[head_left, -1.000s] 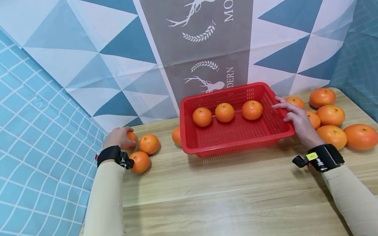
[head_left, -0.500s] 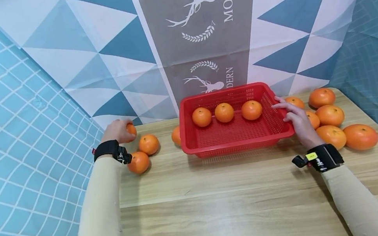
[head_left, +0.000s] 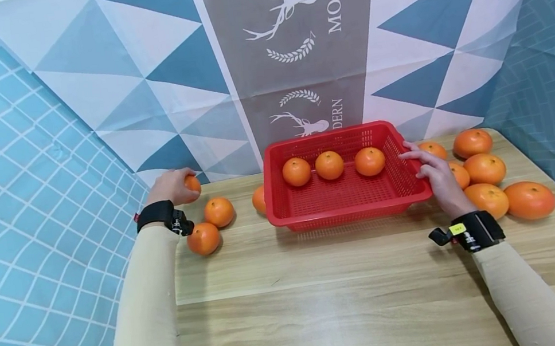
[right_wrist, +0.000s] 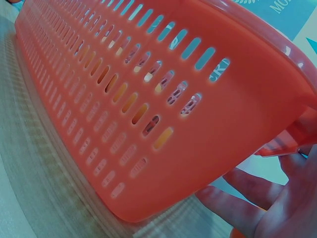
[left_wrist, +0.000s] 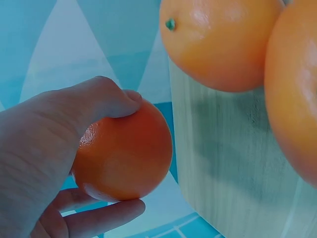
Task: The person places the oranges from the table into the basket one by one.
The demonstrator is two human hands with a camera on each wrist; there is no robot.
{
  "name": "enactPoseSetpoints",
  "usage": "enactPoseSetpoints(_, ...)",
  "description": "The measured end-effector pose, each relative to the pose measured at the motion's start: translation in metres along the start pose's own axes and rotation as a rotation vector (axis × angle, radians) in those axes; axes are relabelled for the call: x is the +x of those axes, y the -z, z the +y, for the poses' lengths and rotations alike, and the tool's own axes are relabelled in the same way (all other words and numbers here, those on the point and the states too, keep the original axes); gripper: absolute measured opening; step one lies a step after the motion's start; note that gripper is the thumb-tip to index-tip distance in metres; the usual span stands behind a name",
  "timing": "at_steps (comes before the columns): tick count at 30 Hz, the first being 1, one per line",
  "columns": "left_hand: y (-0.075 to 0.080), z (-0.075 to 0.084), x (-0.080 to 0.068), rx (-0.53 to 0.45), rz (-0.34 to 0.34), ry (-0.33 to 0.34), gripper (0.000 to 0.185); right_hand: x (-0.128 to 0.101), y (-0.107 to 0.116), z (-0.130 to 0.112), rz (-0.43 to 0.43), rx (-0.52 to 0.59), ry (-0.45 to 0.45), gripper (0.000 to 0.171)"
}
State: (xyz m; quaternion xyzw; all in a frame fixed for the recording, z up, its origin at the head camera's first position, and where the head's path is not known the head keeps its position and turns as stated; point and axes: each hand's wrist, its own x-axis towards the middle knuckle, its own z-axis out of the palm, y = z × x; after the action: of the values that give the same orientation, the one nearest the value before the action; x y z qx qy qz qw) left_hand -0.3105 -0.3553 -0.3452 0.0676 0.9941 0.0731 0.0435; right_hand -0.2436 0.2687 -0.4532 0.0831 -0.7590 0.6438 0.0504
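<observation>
My left hand [head_left: 171, 187] holds an orange [head_left: 193, 184] between thumb and fingers at the table's far left. In the left wrist view the held orange [left_wrist: 126, 153] shows against the patterned cloth, thumb on one side and fingers on the other. Two more oranges [head_left: 219, 212] lie on the table right beside that hand. A red plastic basket [head_left: 350, 213] stands at the back middle with three oranges [head_left: 329, 165] in a row inside. At its right end my right hand [head_left: 436, 176] grips the rim; in the right wrist view fingertips [right_wrist: 210, 194] meet the basket's edge.
Another orange [head_left: 258, 200] sits partly hidden behind the basket's left end. Right of my right hand, several larger orange fruits [head_left: 485, 169] are grouped on the wooden table [head_left: 324, 300]. Patterned cloth walls [head_left: 183, 80] close off the back and both sides.
My left hand has moved up and away, raising its orange from beside the other two, then turned slightly. The right hand and the basket have stayed in place.
</observation>
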Motion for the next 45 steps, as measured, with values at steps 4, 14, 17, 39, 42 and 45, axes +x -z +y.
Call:
enactPoseSetpoints(4, 0.004, 0.012, 0.001, 0.018, 0.012, -0.025, 0.063, -0.001, 0.001, 0.001, 0.002, -0.009, 0.001, 0.058)
enactPoseSetpoints(14, 0.005, 0.038, 0.016, 0.068, 0.026, -0.059, 0.062, 0.001, 0.001, 0.001, -0.001, 0.002, 0.004, 0.058)
enactPoseSetpoints(17, 0.001, 0.038, 0.028, 0.076, 0.043, -0.080, 0.062, 0.002, 0.001, 0.001, -0.004, 0.005, 0.002, 0.058)
enactPoseSetpoints(39, 0.008, 0.126, 0.035, -0.026, 0.092, -0.145, 0.063, 0.002, 0.001, 0.002, -0.001, 0.005, 0.004, 0.057)
enactPoseSetpoints(42, 0.008, 0.133, 0.037, -0.022, 0.098, -0.157, 0.061, 0.002, 0.001, 0.003, -0.001, 0.010, 0.003, 0.057)
enactPoseSetpoints(45, 0.009, 0.140, 0.038, -0.030, 0.104, -0.160, 0.060, 0.001, 0.001, 0.003, -0.004, 0.011, 0.000, 0.058)
